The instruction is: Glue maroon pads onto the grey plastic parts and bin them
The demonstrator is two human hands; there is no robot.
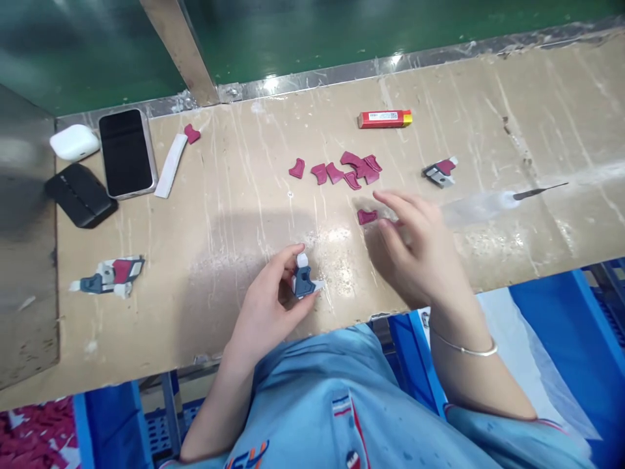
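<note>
Blue-and-white part: the part (303, 279), dark blue with a white knob on top and a pale point at its right, is above the near side of the worktop (219, 195), held in the left hand.
Left hand: the hand (271, 299) wraps the part from its left, thumb below and forefinger above, pinching it; the other fingers are partly hidden.
Right hand: the hand (420, 244), slightly blurred, is to the right of the part; thumb and forefinger are apart, and I cannot tell how the remaining fingers are set.
Single maroon piece: the piece (367, 217) lies beyond the part and to its right, just beside the right fingertips.
Pale tool: the tool (505, 200), with a thin dark tip, points away to the right of the part; I cannot tell whether the right hand grips it.
Maroon group: several pieces (361, 169) lie beyond the part, some overlapping.
Small assembly: one (441, 172) is beyond the part, far to its right.
Red box: the box (383, 119), yellow at one end, lies beyond the part and the maroon group.
Larger assembly: another (114, 276) lies well left of the part.
Phone: the phone (127, 153) lies beyond the part, far to its left, beside a white case (74, 142) and a black case (82, 195).
</note>
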